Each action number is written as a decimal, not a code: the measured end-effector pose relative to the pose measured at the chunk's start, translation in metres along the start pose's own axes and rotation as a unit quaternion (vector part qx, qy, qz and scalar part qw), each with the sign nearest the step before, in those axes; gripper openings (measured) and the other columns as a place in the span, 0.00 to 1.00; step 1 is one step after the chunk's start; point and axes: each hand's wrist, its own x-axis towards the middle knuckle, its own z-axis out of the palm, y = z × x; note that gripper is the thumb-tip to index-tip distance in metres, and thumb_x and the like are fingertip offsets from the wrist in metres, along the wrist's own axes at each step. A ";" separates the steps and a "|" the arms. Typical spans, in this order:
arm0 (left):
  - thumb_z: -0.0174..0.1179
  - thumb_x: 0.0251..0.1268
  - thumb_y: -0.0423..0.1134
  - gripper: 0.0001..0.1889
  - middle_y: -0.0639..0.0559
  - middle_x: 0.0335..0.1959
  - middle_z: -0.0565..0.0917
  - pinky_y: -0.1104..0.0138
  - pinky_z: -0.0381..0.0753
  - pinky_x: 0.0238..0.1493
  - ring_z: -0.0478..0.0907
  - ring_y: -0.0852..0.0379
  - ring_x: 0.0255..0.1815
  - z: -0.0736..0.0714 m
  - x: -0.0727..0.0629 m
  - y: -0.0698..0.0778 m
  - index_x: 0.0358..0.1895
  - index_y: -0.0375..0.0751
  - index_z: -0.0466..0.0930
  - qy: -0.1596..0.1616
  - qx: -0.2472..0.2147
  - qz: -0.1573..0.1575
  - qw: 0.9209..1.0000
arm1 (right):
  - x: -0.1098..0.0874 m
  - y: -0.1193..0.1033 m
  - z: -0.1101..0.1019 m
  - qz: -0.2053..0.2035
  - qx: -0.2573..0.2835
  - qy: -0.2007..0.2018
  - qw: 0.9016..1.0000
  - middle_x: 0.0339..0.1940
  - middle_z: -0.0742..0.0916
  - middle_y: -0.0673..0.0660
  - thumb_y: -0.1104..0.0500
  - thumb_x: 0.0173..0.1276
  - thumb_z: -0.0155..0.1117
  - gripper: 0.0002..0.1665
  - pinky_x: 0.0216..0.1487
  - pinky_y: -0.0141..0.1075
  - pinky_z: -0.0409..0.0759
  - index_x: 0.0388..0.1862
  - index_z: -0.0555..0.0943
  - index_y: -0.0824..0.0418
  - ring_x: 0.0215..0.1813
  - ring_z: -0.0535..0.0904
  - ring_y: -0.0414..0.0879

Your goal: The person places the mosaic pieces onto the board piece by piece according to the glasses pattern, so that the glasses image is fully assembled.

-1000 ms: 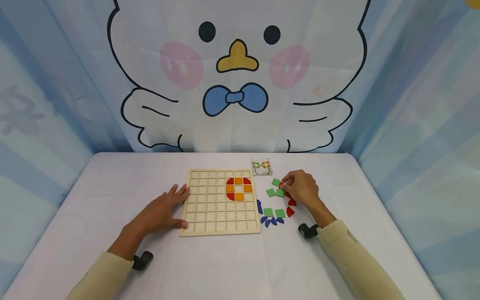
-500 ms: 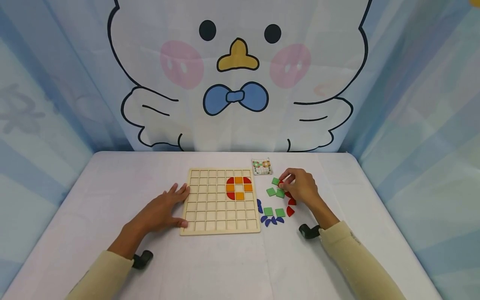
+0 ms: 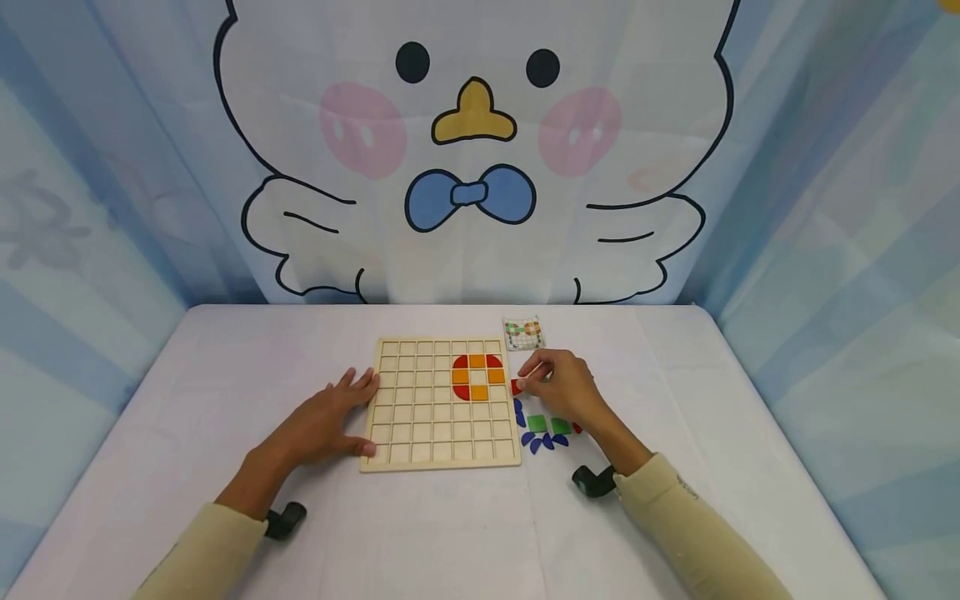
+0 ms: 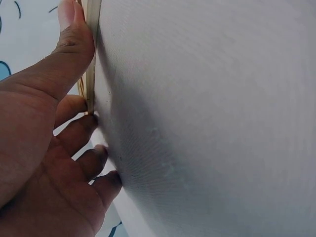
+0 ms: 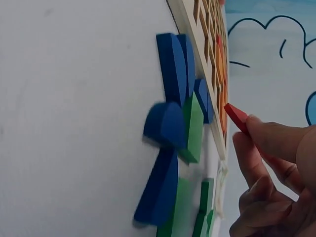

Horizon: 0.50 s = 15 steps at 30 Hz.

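Note:
A square wooden grid board (image 3: 442,467) lies on the table with red quarter-round tiles (image 3: 461,392) and orange square tiles (image 3: 477,361) forming a ring near its upper right; the ring's lower right corner cell is bare wood. My left hand (image 3: 322,423) rests against the board's left edge, fingers spread, the thumb (image 4: 74,49) along the rim. Between thumb and fingertips my right hand (image 3: 567,388) pinches a small red tile (image 5: 236,117), held just beside the board's right edge.
Right of the board lie green square tiles (image 3: 536,424) and several blue half-round tiles (image 3: 547,442). Another red tile (image 3: 577,428) shows partly beneath the right wrist. A small pattern card (image 3: 523,333) lies beyond the board's upper right corner. Behind the table hangs a printed curtain (image 3: 472,267).
My right hand has moved left from the loose pile to the board's right edge, carrying the red tile. My left hand has stayed at the board's left side.

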 end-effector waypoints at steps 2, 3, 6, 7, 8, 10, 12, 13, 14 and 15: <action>0.81 0.53 0.55 0.60 0.40 0.87 0.56 0.36 0.54 0.85 0.48 0.31 0.88 0.000 0.000 0.000 0.85 0.39 0.56 0.001 0.000 0.002 1.000 | -0.001 -0.004 0.005 -0.004 0.002 -0.006 1.000 0.32 0.88 0.50 0.53 0.70 0.78 0.05 0.36 0.36 0.76 0.38 0.88 0.49 0.39 0.79 0.48; 0.81 0.53 0.55 0.60 0.40 0.87 0.56 0.36 0.54 0.85 0.48 0.31 0.88 0.000 0.000 0.000 0.85 0.39 0.56 0.002 0.000 0.003 1.000 | -0.001 -0.006 0.007 -0.005 0.002 -0.008 1.000 0.31 0.88 0.50 0.53 0.69 0.78 0.05 0.36 0.36 0.75 0.36 0.88 0.48 0.39 0.79 0.48; 0.81 0.52 0.54 0.60 0.40 0.87 0.56 0.36 0.54 0.85 0.48 0.31 0.88 0.000 -0.001 0.000 0.85 0.39 0.56 0.004 -0.002 0.003 1.000 | -0.001 -0.011 0.012 -0.010 -0.001 -0.008 1.000 0.29 0.87 0.49 0.51 0.68 0.79 0.07 0.35 0.37 0.73 0.34 0.88 0.47 0.37 0.79 0.48; 0.81 0.52 0.55 0.60 0.40 0.87 0.56 0.36 0.54 0.84 0.48 0.31 0.88 0.000 0.000 0.000 0.85 0.39 0.56 0.003 -0.001 0.002 1.000 | 0.000 -0.012 0.014 -0.014 -0.004 -0.006 1.000 0.29 0.87 0.49 0.51 0.68 0.80 0.07 0.34 0.37 0.72 0.33 0.88 0.48 0.37 0.79 0.47; 0.81 0.53 0.55 0.60 0.40 0.87 0.56 0.36 0.54 0.84 0.48 0.31 0.88 0.000 0.000 0.000 0.85 0.40 0.56 0.003 0.000 0.001 1.000 | 0.000 -0.013 0.015 -0.016 -0.006 -0.005 1.000 0.28 0.87 0.49 0.52 0.67 0.80 0.07 0.35 0.37 0.72 0.33 0.88 0.48 0.36 0.79 0.47; 0.81 0.53 0.55 0.60 0.40 0.87 0.56 0.35 0.55 0.84 0.48 0.30 0.88 0.001 0.000 0.000 0.85 0.40 0.56 0.002 0.001 0.000 1.000 | 0.001 -0.014 0.018 -0.022 -0.008 -0.003 1.000 0.28 0.87 0.48 0.52 0.67 0.80 0.08 0.35 0.37 0.72 0.32 0.87 0.49 0.35 0.79 0.46; 0.81 0.53 0.55 0.60 0.39 0.87 0.56 0.35 0.56 0.84 0.48 0.30 0.88 0.001 0.000 0.000 0.85 0.40 0.55 0.000 0.004 -0.002 1.000 | 0.002 -0.015 0.021 -0.025 -0.012 -0.003 1.000 0.27 0.87 0.49 0.52 0.68 0.80 0.08 0.35 0.37 0.73 0.32 0.87 0.50 0.34 0.79 0.46; 0.80 0.53 0.55 0.60 0.39 0.87 0.56 0.35 0.56 0.84 0.48 0.30 0.88 0.001 0.001 0.000 0.85 0.40 0.55 -0.001 0.005 -0.002 1.000 | 0.002 -0.015 0.023 -0.026 -0.013 -0.003 1.000 0.27 0.86 0.49 0.52 0.67 0.80 0.09 0.35 0.36 0.73 0.32 0.87 0.50 0.34 0.79 0.46; 0.80 0.53 0.55 0.60 0.39 0.87 0.56 0.35 0.56 0.84 0.48 0.30 0.88 0.002 0.001 0.000 0.85 0.40 0.55 -0.001 0.005 -0.002 1.000 | 0.003 -0.015 0.024 -0.026 -0.016 -0.003 1.000 0.27 0.86 0.49 0.52 0.67 0.80 0.09 0.35 0.37 0.73 0.32 0.87 0.50 0.33 0.79 0.46; 0.80 0.53 0.55 0.60 0.39 0.87 0.56 0.35 0.56 0.84 0.48 0.29 0.88 0.002 0.001 0.000 0.85 0.40 0.55 -0.001 0.005 -0.002 1.000 | 0.004 -0.015 0.025 -0.026 -0.019 -0.004 0.999 0.26 0.86 0.49 0.52 0.67 0.80 0.09 0.34 0.37 0.73 0.32 0.86 0.50 0.32 0.79 0.46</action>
